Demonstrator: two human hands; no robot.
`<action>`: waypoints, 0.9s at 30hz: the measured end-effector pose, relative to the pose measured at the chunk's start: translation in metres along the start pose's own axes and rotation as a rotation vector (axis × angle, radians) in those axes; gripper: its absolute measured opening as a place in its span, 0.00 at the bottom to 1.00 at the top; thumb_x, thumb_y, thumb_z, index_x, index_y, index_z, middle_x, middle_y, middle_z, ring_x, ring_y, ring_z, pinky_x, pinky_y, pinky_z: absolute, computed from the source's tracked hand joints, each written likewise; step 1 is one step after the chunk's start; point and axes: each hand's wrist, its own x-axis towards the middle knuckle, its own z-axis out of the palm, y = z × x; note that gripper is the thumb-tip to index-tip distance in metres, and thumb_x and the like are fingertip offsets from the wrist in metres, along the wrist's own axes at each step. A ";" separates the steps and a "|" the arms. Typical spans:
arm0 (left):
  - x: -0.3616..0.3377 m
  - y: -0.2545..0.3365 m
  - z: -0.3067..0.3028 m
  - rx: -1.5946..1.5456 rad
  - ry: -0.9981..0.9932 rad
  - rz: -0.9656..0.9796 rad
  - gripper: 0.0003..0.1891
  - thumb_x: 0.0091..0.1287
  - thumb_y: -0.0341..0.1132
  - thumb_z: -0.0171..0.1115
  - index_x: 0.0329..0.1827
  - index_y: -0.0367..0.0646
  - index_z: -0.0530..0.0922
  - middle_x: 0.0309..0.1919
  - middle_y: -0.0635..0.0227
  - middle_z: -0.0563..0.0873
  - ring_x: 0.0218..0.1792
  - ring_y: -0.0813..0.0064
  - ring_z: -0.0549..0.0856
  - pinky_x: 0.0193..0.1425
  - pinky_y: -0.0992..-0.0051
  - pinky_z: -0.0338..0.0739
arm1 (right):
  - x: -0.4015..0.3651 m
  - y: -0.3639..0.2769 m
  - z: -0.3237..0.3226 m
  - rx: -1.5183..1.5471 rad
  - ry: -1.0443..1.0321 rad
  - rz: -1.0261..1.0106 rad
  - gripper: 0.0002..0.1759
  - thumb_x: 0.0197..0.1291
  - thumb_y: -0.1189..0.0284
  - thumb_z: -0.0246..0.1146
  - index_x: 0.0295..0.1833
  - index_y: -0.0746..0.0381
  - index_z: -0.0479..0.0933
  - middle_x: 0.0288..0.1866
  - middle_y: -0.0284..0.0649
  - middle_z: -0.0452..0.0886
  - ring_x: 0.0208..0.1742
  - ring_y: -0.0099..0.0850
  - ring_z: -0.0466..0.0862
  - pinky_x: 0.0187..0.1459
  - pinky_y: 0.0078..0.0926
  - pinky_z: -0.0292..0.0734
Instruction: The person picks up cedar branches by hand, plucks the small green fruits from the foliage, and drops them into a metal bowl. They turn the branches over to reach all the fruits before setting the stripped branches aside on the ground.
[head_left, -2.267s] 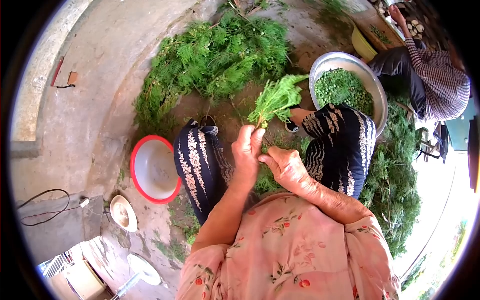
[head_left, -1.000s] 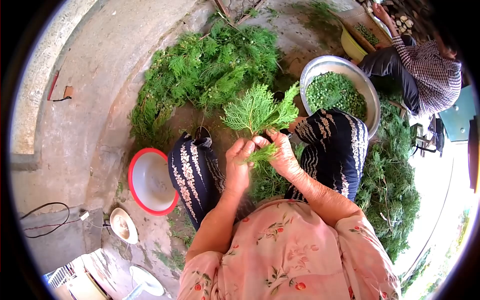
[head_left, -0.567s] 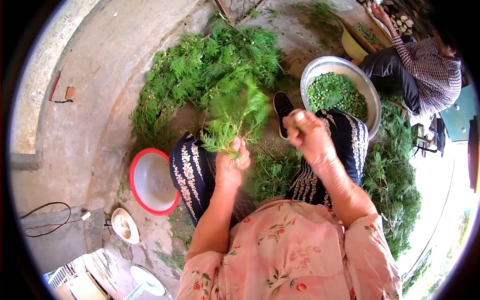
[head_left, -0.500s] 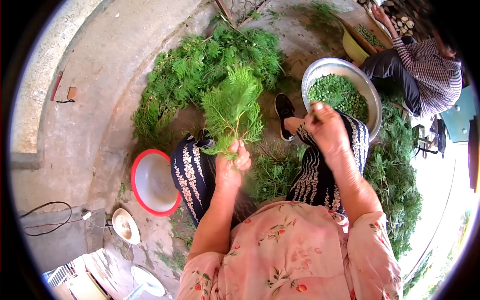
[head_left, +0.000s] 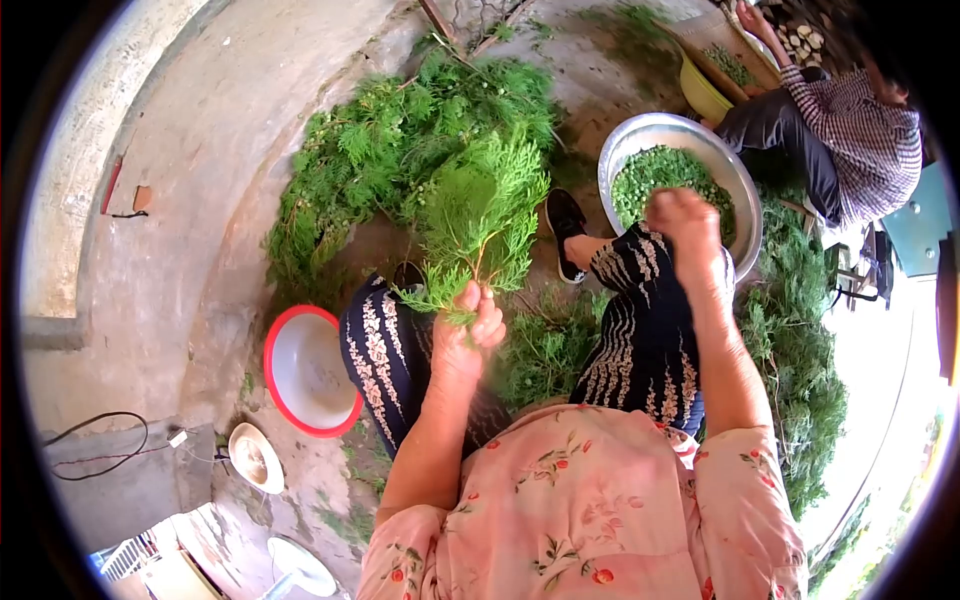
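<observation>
My left hand (head_left: 470, 325) is closed round the stem end of a leafy green conifer sprig (head_left: 475, 225), which fans upward from the fingers. Over the near side of a large metal basin (head_left: 748, 215) is my right hand (head_left: 688, 225), slightly blurred, with its fingers curled in. Whatever those fingers may hold is hidden from view. Small round green cones (head_left: 660, 175) and bits of foliage lie inside the basin. Beyond the sprig, a big heap of cut conifer branches (head_left: 370, 150) covers the ground.
A red-rimmed white basin (head_left: 310, 375) sits by my left knee. More conifer branches (head_left: 790, 350) lie along the right. At upper right, a person in a checked shirt (head_left: 860, 140) sits beside a yellow basin (head_left: 705, 95). A straw-coloured hat (head_left: 255, 458) rests lower left.
My right hand has moved a little to the right and turned, its fingers now curled over the basin's near side. The sprig in my left hand has tilted slightly to the right.
</observation>
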 end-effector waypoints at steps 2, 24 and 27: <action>0.002 -0.002 0.000 0.027 0.022 -0.014 0.12 0.70 0.40 0.50 0.32 0.41 0.72 0.10 0.76 0.66 0.11 0.84 0.63 0.17 0.82 0.57 | -0.032 -0.006 0.033 -0.335 -0.341 -0.086 0.08 0.59 0.72 0.58 0.39 0.65 0.77 0.33 0.43 0.81 0.32 0.31 0.80 0.35 0.30 0.75; 0.000 -0.023 0.021 0.379 0.422 0.052 0.07 0.65 0.35 0.49 0.33 0.44 0.74 0.19 0.76 0.74 0.13 0.84 0.67 0.13 0.82 0.55 | -0.097 0.017 0.108 -0.386 -0.659 -0.509 0.12 0.57 0.72 0.60 0.24 0.66 0.70 0.17 0.47 0.70 0.20 0.45 0.73 0.23 0.36 0.67; 0.006 -0.033 0.021 0.471 0.501 0.110 0.06 0.64 0.33 0.50 0.36 0.44 0.75 0.21 0.75 0.75 0.15 0.84 0.68 0.13 0.82 0.56 | -0.104 0.000 0.095 -0.391 -0.751 -0.489 0.14 0.59 0.70 0.59 0.24 0.66 0.69 0.17 0.45 0.69 0.20 0.45 0.72 0.23 0.36 0.66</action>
